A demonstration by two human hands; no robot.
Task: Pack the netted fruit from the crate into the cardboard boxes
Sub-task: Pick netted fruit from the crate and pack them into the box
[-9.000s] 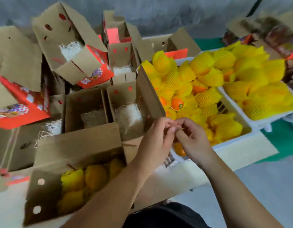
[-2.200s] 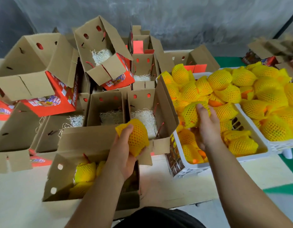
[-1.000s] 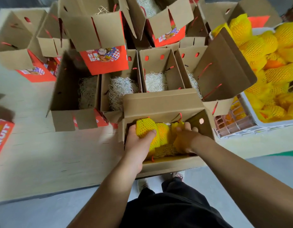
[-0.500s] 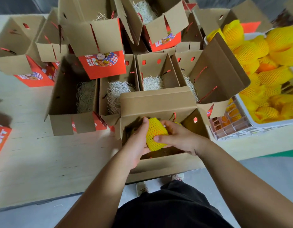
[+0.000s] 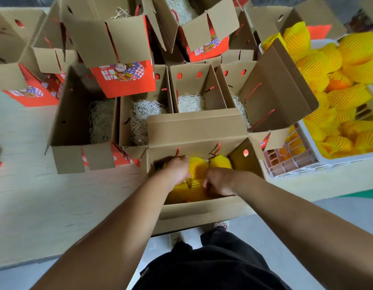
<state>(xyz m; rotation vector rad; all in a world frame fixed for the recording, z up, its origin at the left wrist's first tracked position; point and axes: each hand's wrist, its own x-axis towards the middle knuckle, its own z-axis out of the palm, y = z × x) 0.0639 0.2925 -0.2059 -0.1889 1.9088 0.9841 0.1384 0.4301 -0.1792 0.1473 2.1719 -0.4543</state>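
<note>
I see round fruit in yellow foam netting [image 5: 199, 167] packed close together inside the nearest open brown cardboard box [image 5: 202, 210] at the table's front edge. More netted yellow fruit [image 5: 346, 97] lies heaped in a white plastic crate [image 5: 294, 162] to the right. Behind, open cardboard boxes [image 5: 189, 86] hold pale shredded padding.

Yellow-netted fruit [image 5: 199, 168] fills a brown cardboard box [image 5: 202, 212]; neighbouring boxes [image 5: 122, 78] show red-and-checkered print.

The pale wooden table [image 5: 35, 195] bears open cardboard boxes [image 5: 83, 130] and a white crate [image 5: 292, 164] of netted fruit.
</note>
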